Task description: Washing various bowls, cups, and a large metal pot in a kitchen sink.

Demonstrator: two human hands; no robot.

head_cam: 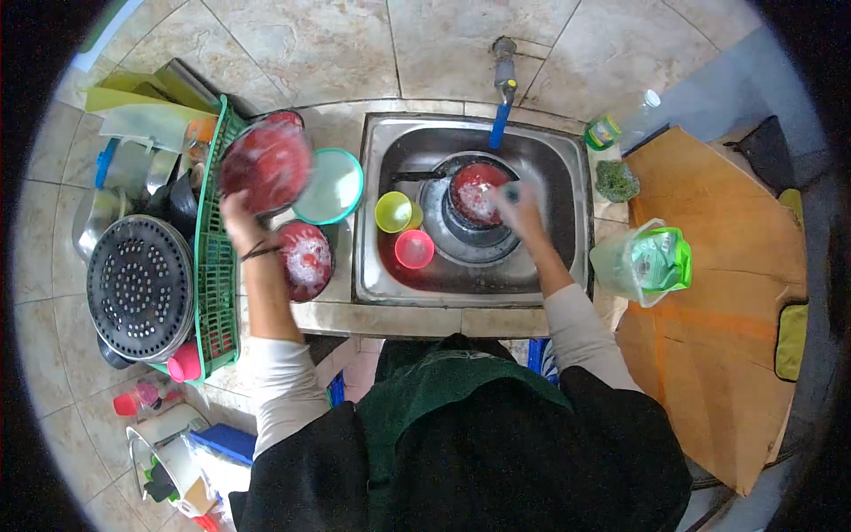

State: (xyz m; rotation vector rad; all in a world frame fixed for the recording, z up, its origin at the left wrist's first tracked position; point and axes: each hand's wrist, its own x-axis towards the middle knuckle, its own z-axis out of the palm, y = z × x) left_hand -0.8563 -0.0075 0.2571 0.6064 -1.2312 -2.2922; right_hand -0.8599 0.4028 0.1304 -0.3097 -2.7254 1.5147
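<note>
My left hand (239, 218) grips the edge of a red bowl (269, 166), blurred and soapy, over the counter left of the sink. Just below it, a second red bowl (308, 261) full of suds sits partly behind my left forearm. My right hand (523, 211) is at the right edge of a smaller red, sudsy bowl (477, 191) in the steel sink (452, 300). Blur hides whether its fingers hold that bowl or the small dark thing near them. The small bowl rests over a round metal dish (435, 206), with a black handle (415, 176) pointing left.
A yellow cup (393, 211) and a pink cup (414, 249) are in the sink, below the blue-handled tap (498, 125). A teal-rimmed dish (330, 186) lies left of it. The green dish rack (219, 286) is loaded. Right stand a green scrubber (617, 181) and a bucket (610, 259).
</note>
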